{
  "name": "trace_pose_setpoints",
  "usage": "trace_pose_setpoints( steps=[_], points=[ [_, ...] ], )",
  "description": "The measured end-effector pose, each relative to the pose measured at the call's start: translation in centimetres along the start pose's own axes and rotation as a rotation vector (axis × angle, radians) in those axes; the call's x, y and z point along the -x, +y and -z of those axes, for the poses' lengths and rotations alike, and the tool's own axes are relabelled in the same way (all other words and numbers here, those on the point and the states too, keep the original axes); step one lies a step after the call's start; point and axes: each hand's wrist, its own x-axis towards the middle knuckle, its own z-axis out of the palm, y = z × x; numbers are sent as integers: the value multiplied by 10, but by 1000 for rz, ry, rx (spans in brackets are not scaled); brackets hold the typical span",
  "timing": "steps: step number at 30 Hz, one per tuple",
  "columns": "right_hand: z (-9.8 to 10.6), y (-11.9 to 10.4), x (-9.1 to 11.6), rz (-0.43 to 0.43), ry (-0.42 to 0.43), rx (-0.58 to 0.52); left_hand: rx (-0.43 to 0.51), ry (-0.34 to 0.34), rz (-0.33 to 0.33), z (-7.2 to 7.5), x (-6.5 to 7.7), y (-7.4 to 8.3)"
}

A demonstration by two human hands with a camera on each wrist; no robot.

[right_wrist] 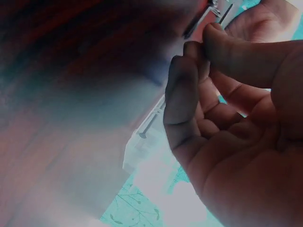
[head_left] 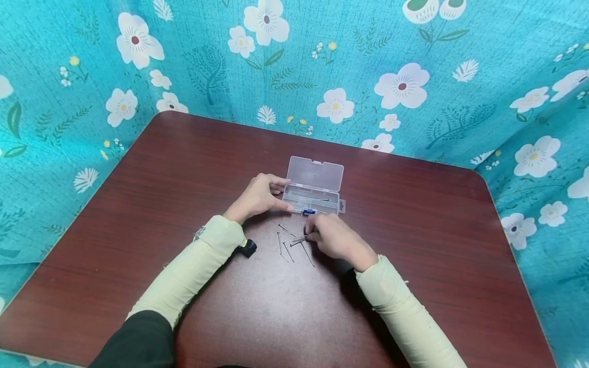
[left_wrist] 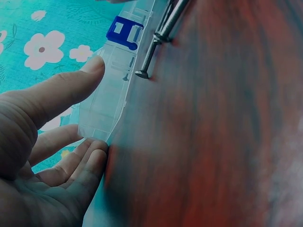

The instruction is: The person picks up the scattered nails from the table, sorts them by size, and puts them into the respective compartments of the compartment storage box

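A clear plastic box (head_left: pixel 315 174) stands on the table with its lid raised and a blue latch (left_wrist: pixel 124 33) at its front. My left hand (head_left: pixel 262 195) grips the left end of the box, thumb at the front edge and fingers round the end. Several metal nails (head_left: pixel 307 254) lie loose in front of the box. Over them is my right hand (head_left: pixel 338 237), thumb and fingertips pinched together at a nail (head_left: pixel 299 238); the fingers partly hide it. A nail (right_wrist: pixel 143 135) shows inside the box in the right wrist view.
The dark red-brown table (head_left: pixel 221 153) has rounded far corners. Behind it and at both sides hangs a turquoise floral curtain (head_left: pixel 294 56). A black wrist device (head_left: pixel 249 248) is strapped beneath the left sleeve cuff.
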Motion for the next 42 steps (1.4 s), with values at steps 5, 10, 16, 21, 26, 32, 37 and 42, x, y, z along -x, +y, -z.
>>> trace_pose_setpoints(
  steps=[5, 10, 16, 21, 26, 32, 37, 42],
  points=[
    [7, 1, 3, 25, 48, -59, -1, 1, 6, 1, 1, 1],
    [13, 6, 3, 20, 114, -81, 6, -3, 11, 0, 1, 1],
    [20, 14, 2, -44, 165, -132, 0, 6, 0, 0, 0, 1],
    [25, 20, 1, -95, 193, -158, 6, 1, 9, 0, -1, -1],
    [29, 25, 1, -148, 231, -160, 11, -7, 5, 0, 0, -1],
    [33, 33, 0, -193, 290, -127, 17, -8, -4, -1, 0, -1],
    [32, 37, -1, -217, 303, -124, 14, -4, -4, -1, 1, 0],
    [30, 38, -2, -227, 288, -119, 13, -6, -4, 0, 1, 0]
  ],
)
